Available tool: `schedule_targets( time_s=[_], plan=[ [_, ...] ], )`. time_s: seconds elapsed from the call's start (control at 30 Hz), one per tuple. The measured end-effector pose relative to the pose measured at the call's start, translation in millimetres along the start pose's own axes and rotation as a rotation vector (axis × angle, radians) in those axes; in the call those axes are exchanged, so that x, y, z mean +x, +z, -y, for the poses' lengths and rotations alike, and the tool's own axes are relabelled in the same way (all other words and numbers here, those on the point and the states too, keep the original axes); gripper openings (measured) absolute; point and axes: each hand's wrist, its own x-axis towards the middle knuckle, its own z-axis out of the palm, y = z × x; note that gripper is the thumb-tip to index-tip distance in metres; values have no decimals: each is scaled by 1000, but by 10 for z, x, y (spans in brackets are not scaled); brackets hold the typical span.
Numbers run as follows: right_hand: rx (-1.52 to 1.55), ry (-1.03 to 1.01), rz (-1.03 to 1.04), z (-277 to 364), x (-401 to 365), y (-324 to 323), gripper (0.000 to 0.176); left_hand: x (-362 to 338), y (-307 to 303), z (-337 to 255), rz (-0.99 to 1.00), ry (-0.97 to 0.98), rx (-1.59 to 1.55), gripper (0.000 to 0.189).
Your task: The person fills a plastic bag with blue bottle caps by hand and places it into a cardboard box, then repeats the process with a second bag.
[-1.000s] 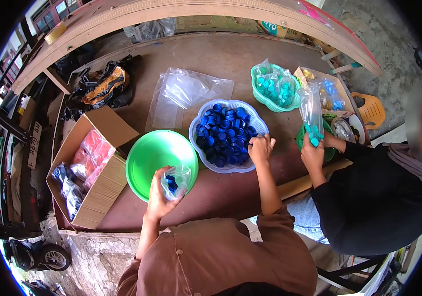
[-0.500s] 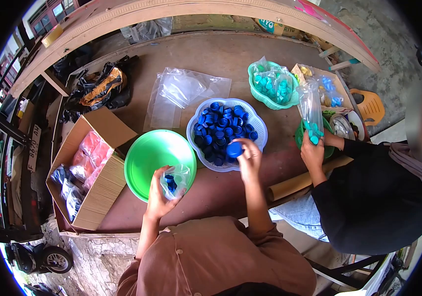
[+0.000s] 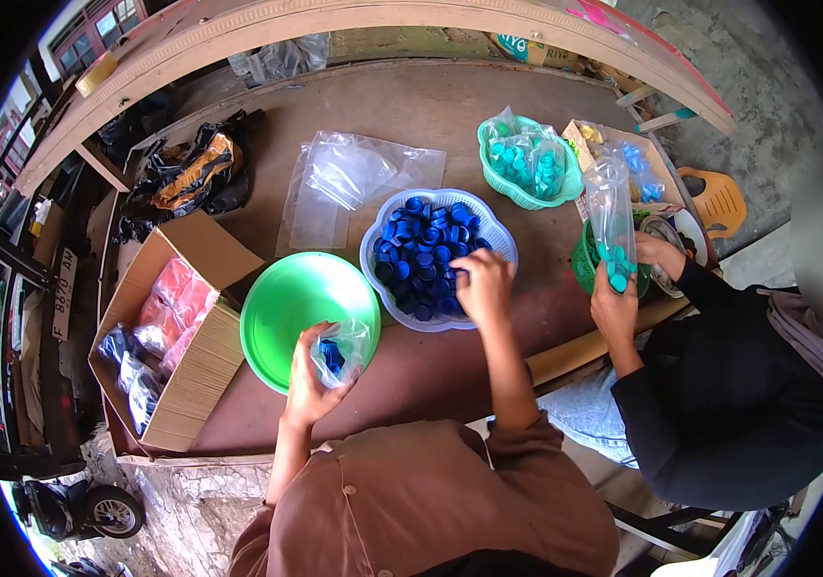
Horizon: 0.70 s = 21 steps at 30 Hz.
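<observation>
My left hand (image 3: 307, 385) is closed round a clear plastic bag (image 3: 354, 344), its mouth spread wide, with several blue caps (image 3: 332, 358) inside. The bag is over the near rim of a bright green basin (image 3: 262, 332). My right hand (image 3: 486, 287) is at the right side of a pale lavender basket (image 3: 503, 240) heaped with blue bottle caps (image 3: 421, 236). Its fingers are curled down over the caps, and whatever is between the fingertips is hidden.
A cardboard box (image 3: 195, 385) with bagged goods stands left. Clear bags (image 3: 358, 173) lie behind the basket. A black plastic bag (image 3: 204, 163) sits back left. On the right, a co-worker's hand (image 3: 613, 313) holds a bag of teal caps beside a teal basket (image 3: 498, 178).
My right hand held up a blue cap before; now that cap is out of sight and the hand is lower over the basket. My left hand has stayed nearly still with the bag.
</observation>
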Motion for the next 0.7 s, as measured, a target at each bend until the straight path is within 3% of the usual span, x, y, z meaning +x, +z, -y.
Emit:
schedule_targets(
  time_s=[0.07,0.17,0.4,0.47,0.5,0.53,0.6,0.63,0.7],
  plan=[
    [-169,21,93,-369,23,112,17,8,-6,15,-9,13,22,69],
    [-192,45,256,-584,48,223,18,13,-3,15,-7,8,-8,70],
    [-328,-28,348,-691,39,392,15,-6,-19,13,-1,2,31,72],
    [-60,85,178,-590,44,195,14,-10,-17,19,-26,-5,25,70],
    [160,134,178,-648,47,181,13,-9,-18,10,-25,-15,9,70],
    [158,134,177,-665,31,196,13,-2,-13,5,-23,-24,-9,70],
    [932,371,97,-678,-49,213,7,1,-1,10,-25,-15,4,70],
    [1212,418,139,-591,-69,85,13,3,1,12,-26,-7,21,70],
    [1352,374,101,-462,-110,5,15,16,-9,2,-15,-3,24,70]
  ],
)
